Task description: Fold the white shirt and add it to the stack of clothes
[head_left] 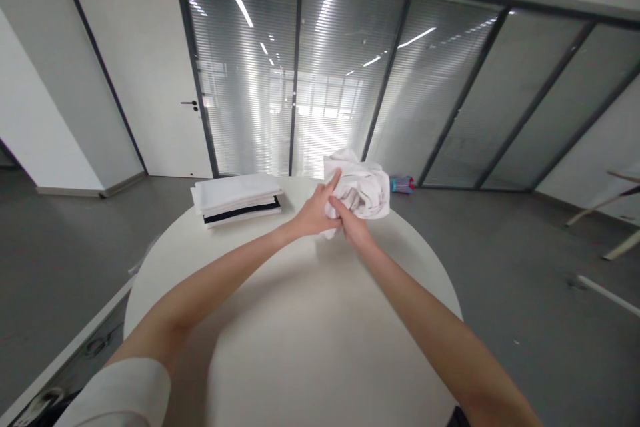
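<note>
A crumpled white cloth (367,187) is bunched up near the far edge of the round white table (300,347). My left hand (320,209) grips its near left side, with the index finger stretched along the fabric. Close beside it, my right hand (351,221) has hold of the cloth's lower front. The two hands almost touch, and some of their fingers are hidden in the folds. To the left lies a stack of folded cloths (237,193), mostly white with a black layer low in the pile.
A blue and red item (401,185) shows past the table's far right edge. Beyond stand glass partitions with blinds (330,80) and a white door (145,67). Chair legs (620,243) stand on the grey floor at the right.
</note>
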Demonstrator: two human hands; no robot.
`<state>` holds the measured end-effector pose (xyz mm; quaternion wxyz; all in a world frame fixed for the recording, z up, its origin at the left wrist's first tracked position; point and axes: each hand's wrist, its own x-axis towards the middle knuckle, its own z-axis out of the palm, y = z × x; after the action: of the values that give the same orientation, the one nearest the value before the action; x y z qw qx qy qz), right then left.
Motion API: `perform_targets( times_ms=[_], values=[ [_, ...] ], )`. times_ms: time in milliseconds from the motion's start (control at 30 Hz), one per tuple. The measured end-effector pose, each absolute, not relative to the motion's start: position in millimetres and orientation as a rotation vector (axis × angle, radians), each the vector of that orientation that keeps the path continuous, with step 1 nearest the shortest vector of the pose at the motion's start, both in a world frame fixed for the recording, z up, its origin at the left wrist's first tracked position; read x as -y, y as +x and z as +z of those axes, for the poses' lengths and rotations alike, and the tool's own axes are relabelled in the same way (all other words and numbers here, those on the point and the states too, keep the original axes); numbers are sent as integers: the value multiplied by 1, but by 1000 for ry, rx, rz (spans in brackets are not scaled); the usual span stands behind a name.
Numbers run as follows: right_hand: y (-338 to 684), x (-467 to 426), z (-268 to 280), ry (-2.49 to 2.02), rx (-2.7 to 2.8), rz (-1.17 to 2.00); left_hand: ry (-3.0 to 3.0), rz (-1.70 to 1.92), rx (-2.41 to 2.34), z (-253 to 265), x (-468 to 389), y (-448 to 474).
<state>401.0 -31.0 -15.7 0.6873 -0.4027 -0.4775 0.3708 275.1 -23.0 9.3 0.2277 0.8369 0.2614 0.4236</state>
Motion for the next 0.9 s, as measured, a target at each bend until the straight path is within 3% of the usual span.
perform_targets(
  times_ms=[133,267,333,533,733,900],
  values=[
    [424,1,-5,-1140,1041,502,2359,908,-651,11,10,230],
    [436,-22,5,-1434,1350,-177,2641,1010,-1152,19,-3,169],
    [434,-34,0,-1637,1528,-311,2740,1018,-1459,25,-9,141],
    [434,-71,-41,-2028,2134,184,2720,626,-1972,35,-27,79],
    [434,-71,-46,-2032,2193,108,2605,190,-2062,27,-33,50],
    [418,-49,-32,-1699,2136,-28,2615,158,-2137,26,-34,47]
  ],
)
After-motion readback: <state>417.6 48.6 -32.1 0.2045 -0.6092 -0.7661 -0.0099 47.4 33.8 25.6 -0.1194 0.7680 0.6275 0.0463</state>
